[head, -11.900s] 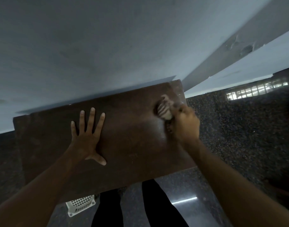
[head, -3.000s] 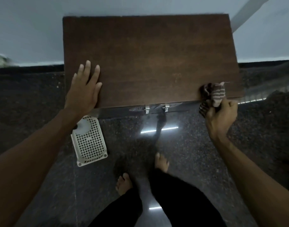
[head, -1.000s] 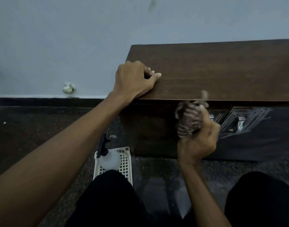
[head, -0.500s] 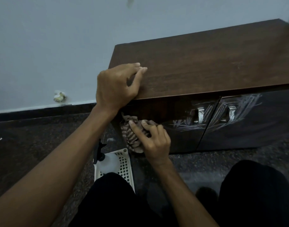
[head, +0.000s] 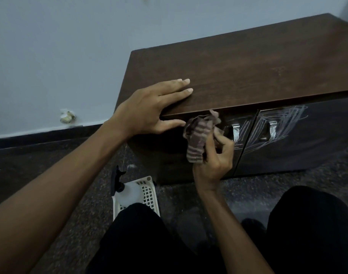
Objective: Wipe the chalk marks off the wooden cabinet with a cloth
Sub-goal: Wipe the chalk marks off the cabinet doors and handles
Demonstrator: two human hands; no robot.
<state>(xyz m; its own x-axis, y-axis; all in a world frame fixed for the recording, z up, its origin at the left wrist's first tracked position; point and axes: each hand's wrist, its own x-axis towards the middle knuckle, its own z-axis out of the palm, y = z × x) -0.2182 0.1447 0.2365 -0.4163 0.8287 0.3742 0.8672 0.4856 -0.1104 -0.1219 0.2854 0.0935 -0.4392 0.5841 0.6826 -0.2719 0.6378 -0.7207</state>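
Note:
A low dark wooden cabinet [head: 248, 62] stands against the wall, with two front doors. White chalk marks [head: 281, 125] are scribbled across both doors around the metal handles [head: 236, 131]. My left hand [head: 155, 107] rests on the cabinet's front left top edge, fingers straight on top and thumb below the lip. My right hand [head: 214, 157] grips a bunched striped cloth [head: 198, 139] against the left door, just left of its handle.
A white plastic basket [head: 147, 192] with a spray bottle [head: 125, 192] in it sits on the dark speckled floor [head: 50, 175] left of the cabinet. My knees in black trousers fill the bottom. A grey wall [head: 60, 46] runs behind.
My right hand has carried the cloth up and to the right along the left door, toward the handle. My left hand's fingers have flattened on the cabinet top.

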